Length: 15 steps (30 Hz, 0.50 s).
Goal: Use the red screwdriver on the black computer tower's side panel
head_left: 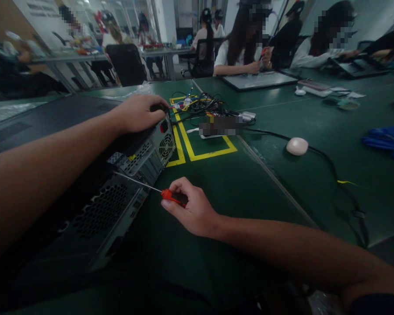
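Note:
A desktop computer case [141,154] lies on the green table with its grey back panel, fan grille and slot covers turned to the right. My left hand [141,113] reaches across its top, fingers curled over the far edge by the power socket. In my right hand [193,208] is a screwdriver [167,194], its red and black handle wrapped by closed fingers. The long thin shaft points left, with the tip at the near edge of the case beside a honeycomb vent [101,210]. Whether the tip touches a screw is too small to tell.
A tangle of cables [210,105] lies beyond the case, near yellow tape markings [213,155]. To the right are a pale computer mouse [297,146], a black cable [331,164] and blue cloth [385,140]. Co-workers sit across the table, one at a flat panel [259,80].

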Tool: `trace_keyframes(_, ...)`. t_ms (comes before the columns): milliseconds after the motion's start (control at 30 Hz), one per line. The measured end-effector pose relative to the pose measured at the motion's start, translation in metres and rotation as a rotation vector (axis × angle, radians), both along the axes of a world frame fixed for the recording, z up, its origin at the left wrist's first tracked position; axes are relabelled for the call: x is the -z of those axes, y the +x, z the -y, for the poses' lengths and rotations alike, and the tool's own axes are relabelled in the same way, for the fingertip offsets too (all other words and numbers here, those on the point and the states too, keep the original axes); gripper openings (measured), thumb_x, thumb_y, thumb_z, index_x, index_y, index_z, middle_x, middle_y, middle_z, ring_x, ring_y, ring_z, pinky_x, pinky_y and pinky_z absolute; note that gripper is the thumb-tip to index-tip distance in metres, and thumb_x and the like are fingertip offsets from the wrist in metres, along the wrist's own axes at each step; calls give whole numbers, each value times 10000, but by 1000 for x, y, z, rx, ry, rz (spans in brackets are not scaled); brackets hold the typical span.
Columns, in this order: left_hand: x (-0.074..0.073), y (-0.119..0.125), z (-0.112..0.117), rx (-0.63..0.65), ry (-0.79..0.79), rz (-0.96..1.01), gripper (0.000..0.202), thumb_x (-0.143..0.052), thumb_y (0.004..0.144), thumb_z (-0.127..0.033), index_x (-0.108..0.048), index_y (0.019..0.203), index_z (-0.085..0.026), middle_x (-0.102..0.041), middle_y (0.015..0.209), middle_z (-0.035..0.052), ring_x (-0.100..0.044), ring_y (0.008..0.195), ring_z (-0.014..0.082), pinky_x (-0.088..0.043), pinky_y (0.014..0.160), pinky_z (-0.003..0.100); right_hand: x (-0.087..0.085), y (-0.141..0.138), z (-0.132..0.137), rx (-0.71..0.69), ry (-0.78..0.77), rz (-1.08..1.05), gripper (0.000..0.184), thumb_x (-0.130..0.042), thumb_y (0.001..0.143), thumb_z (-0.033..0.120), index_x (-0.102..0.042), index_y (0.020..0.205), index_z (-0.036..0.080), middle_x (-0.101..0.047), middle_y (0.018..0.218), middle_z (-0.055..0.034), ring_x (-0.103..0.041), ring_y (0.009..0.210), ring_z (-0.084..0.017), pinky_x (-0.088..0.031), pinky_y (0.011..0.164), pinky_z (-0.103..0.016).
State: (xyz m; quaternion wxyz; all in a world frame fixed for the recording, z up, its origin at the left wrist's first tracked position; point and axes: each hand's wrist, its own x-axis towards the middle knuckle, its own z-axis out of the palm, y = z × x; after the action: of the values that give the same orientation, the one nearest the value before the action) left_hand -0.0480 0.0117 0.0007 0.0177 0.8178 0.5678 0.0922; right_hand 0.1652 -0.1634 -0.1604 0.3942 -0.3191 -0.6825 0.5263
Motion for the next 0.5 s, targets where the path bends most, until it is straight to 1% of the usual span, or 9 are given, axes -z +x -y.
trace_keyframes(167,0,0,0,5,-6,-11,822,-484,1053,-451,-790,1691,-32,-826,1725,232,-758,1607,413,-532,1412,533,1,0,0,4,10,4,350,-898,1075,478,-607,1133,293,-693,977,26,-635,818,-200,-564,807,-368)
trace_keyframes(367,1,-3,-2,9,3,4,800,-492,1058,-464,-803,1681,-70,-842,1707,197,-765,1581,391,-540,1398,517,1,-1,0,11,10,0,382,-929,1070,505,-621,1130,288,-696,969,33,-619,798,-187,-553,787,-349)
trace_keyframes(500,2,-5,-4,17,4,0,792,-496,1062,-466,-803,1681,-78,-854,1673,199,-778,1538,386,-550,1387,526,0,0,0,8,10,1,384,-918,1074,521,-620,1128,286,-682,968,35,-613,802,-186,-543,788,-344)
